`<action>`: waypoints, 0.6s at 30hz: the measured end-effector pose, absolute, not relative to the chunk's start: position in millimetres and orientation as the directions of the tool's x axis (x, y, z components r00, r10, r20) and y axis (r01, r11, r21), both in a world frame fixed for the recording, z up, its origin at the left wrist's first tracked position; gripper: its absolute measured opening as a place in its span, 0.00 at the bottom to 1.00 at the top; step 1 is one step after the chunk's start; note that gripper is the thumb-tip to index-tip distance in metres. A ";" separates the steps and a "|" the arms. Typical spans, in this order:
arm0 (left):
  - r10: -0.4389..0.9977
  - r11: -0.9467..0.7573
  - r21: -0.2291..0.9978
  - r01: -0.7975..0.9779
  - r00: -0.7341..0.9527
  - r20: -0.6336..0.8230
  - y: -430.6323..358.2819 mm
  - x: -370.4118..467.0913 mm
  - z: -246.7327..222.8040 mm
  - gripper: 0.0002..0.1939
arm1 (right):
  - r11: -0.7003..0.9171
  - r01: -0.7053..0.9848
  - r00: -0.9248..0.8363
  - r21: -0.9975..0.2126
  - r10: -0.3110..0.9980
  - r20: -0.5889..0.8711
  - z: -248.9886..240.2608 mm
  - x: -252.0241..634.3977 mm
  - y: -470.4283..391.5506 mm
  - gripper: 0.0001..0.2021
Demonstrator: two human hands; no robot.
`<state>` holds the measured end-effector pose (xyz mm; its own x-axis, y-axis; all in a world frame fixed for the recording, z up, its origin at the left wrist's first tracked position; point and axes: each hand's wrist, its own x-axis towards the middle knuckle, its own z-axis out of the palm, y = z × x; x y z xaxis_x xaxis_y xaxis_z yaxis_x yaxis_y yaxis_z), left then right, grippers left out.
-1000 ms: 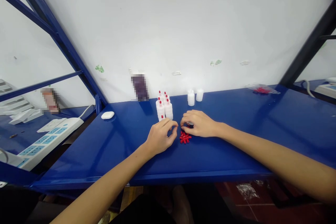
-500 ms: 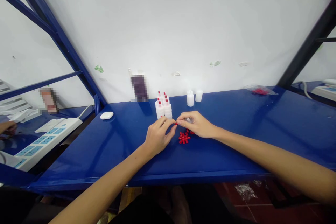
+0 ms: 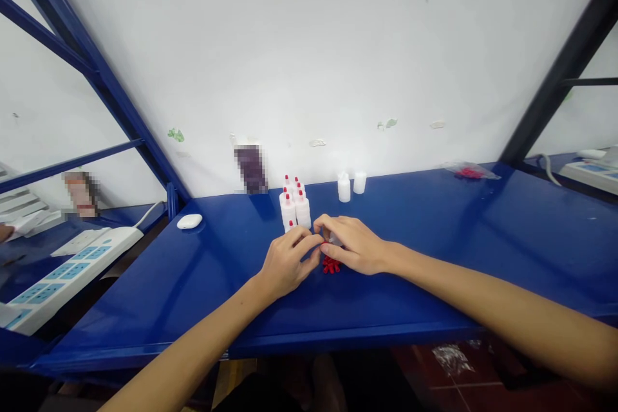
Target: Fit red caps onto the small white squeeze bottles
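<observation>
My left hand (image 3: pixel 292 261) is closed, its thumb and fingers pinched at a small red cap (image 3: pixel 325 244) that is mostly hidden. Meeting it from the right, my right hand (image 3: pixel 355 244) curls its index finger and thumb around the same spot. A pale translucent piece (image 3: pixel 334 238) shows partly inside the right hand; its shape is mostly covered. Just below the fingertips lies a small pile of red caps (image 3: pixel 331 266) on the blue table. Several white bottles (image 3: pixel 302 211) with red-capped tips stand grouped behind my left hand.
White bottles without red tips (image 3: pixel 344 189) and a white cup-like container (image 3: pixel 360 183) stand near the wall. A clear bag of red pieces (image 3: pixel 470 172) lies at the back right. A white rounded case (image 3: pixel 189 221) sits at left, beyond it a power strip (image 3: pixel 72 277). Blue frame posts flank the table (image 3: pixel 425 225).
The view has shifted slightly. My right hand has come closer over the red caps, its index finger now arching past the left fingertips, covering more of the pile and the red cap.
</observation>
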<state>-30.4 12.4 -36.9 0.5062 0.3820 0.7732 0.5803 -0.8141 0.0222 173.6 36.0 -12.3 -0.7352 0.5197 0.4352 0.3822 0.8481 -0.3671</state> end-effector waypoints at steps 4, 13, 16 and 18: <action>0.354 -0.823 -0.014 0.567 0.533 0.768 13.0 -30.1 -37.9 0.07 | 0.868 0.345 -0.754 -0.358 0.483 0.446 -12.7 170.7 34.1 0.10; 0.322 -0.816 -0.070 0.574 0.552 0.769 12.6 -29.3 -37.0 0.08 | 0.820 0.406 -0.707 -0.403 0.561 0.430 -16.9 165.1 26.9 0.12; 0.314 -0.821 -0.072 0.566 0.553 0.771 12.7 -29.5 -35.8 0.08 | 0.828 0.390 -0.699 -0.404 0.552 0.455 -20.3 164.5 28.4 0.15; 0.329 -0.827 -0.043 0.560 0.545 0.771 12.8 -29.2 -36.1 0.08 | 0.839 0.350 -0.702 -0.416 0.529 0.477 -21.3 164.4 29.7 0.16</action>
<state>-29.2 12.8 -36.1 0.5449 0.3285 0.7715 0.5600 -0.8274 -0.0432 164.4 29.7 -21.3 -0.7018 0.5290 0.4772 0.3496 0.8393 -0.4163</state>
